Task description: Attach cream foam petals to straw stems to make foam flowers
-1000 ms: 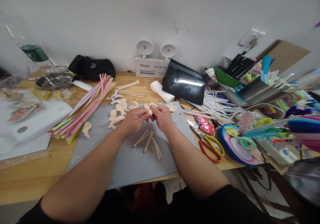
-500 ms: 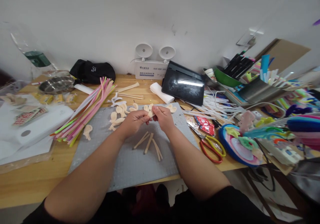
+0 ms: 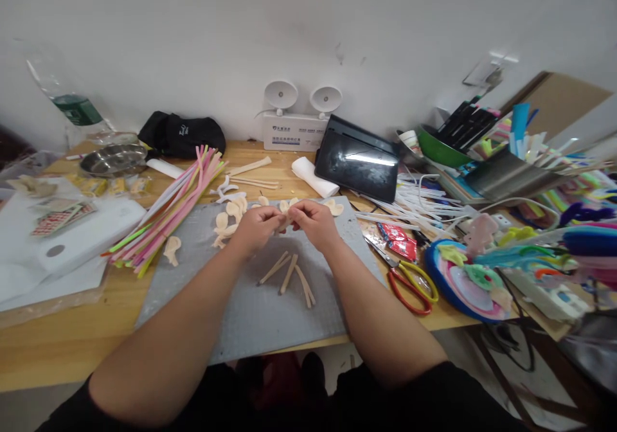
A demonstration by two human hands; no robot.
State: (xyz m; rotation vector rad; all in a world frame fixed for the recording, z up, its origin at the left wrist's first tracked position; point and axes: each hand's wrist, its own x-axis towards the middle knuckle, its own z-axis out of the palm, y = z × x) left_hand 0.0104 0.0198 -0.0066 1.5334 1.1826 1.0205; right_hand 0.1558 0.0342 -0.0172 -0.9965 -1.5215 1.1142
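Note:
Over the grey mat point(image 3: 270, 329), my left hand point(image 3: 260, 227) and my right hand point(image 3: 314, 224) meet, each in a pinch. Between the fingertips is a small cream piece of curled pipe cleaner point(image 3: 285, 206), mostly covered by the fingers. Several similar cream curled pieces point(image 3: 236, 209) lie behind and left of my left hand, and another cream looped piece point(image 3: 172, 250) sits near the mat's left edge. Cream curls point(image 3: 334, 207) also show just beyond my right hand. Short beige stems point(image 3: 288, 274) rest on the mat below my hands.
To the left lies a bundle of colourful pipe cleaners point(image 3: 173, 210). Scissors point(image 3: 409, 284) with red and yellow handles lie at the right, beside a round stack of coloured pieces point(image 3: 436, 278). A black tablet point(image 3: 359, 165) leans at the back, near white stems point(image 3: 429, 207).
Both hands stay together, and the fingers have closed further over the cream piece, hiding more of it. The whole view has shifted slightly.

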